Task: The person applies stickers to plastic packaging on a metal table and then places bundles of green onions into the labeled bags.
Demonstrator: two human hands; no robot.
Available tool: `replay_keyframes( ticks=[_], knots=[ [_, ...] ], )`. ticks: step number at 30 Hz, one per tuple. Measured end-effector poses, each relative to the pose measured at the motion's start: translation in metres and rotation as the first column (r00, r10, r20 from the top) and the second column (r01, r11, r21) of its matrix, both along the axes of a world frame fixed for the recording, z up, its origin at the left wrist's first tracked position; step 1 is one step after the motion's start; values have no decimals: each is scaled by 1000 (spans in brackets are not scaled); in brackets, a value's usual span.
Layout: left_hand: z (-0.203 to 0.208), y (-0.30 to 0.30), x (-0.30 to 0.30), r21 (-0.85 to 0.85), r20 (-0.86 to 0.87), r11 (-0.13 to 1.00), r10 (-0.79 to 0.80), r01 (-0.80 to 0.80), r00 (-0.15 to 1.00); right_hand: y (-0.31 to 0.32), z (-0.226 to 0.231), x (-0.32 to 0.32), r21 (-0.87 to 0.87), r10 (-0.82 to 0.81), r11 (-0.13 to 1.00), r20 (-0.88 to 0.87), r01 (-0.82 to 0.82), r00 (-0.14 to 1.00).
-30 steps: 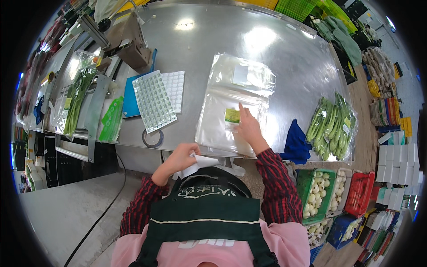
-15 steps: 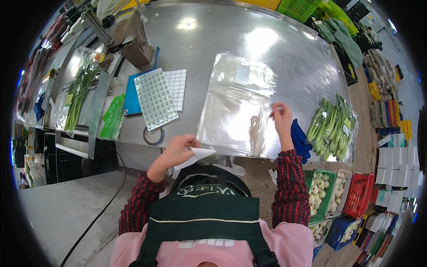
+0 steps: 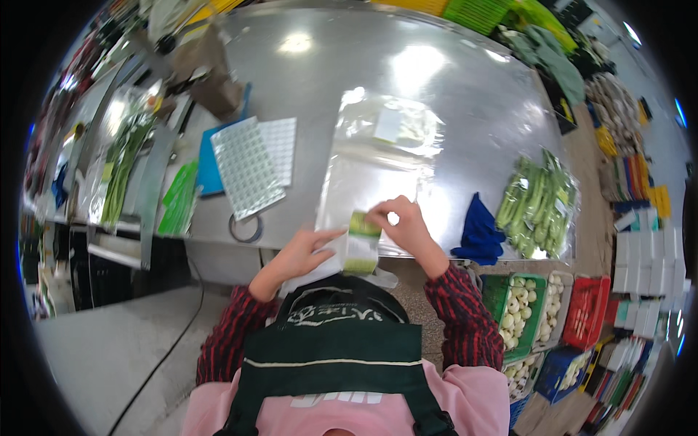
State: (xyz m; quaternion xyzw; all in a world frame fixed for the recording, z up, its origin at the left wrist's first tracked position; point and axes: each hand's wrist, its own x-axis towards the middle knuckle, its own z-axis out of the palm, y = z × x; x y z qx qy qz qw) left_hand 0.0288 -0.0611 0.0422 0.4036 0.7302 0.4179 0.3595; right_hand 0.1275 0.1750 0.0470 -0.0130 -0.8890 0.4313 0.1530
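At the table's front edge, my left hand (image 3: 302,254) grips a white strip of backing paper (image 3: 327,263) that carries a green and white label (image 3: 363,251). My right hand (image 3: 404,224) is closed in a pinch at the label's upper right corner, thumb and forefinger forming a ring. How far the label is lifted from the paper is blurred. Just beyond both hands lies a stack of clear plastic bags (image 3: 371,161), with a whitish rectangle (image 3: 389,125) showing near its far end.
Bagged green vegetables (image 3: 538,207) and a blue cloth (image 3: 480,232) lie at right. Sticker sheets (image 3: 249,168), a tape roll (image 3: 246,229), green packaging (image 3: 179,200) and a brown machine (image 3: 206,76) are at left. Crates of onion-like vegetables (image 3: 518,312) stand on the floor at right.
My right hand has moved left from the bags' right edge to the label. My left hand has shifted slightly right and lower, and the label strip now shows between my hands.
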Motion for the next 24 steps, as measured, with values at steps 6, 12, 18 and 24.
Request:
replay_keyframes(
  ticks=[6,12,18,24],
  knots=[
    [-73,-18,16,-34,239,998,63,-57,969,69,-130,-25,600,-63,800,29,33,998],
    [14,-89,-48,283,152,822,470,-494,870,74,-61,10,428,-180,902,485,-53,856],
    [25,-54,-28,260,135,909,298,-324,945,107,-124,26,83,-47,996,295,23,954],
    [13,-31,-11,66,365,937,296,-342,883,122,-68,3,-398,-99,884,356,246,929]
  ],
)
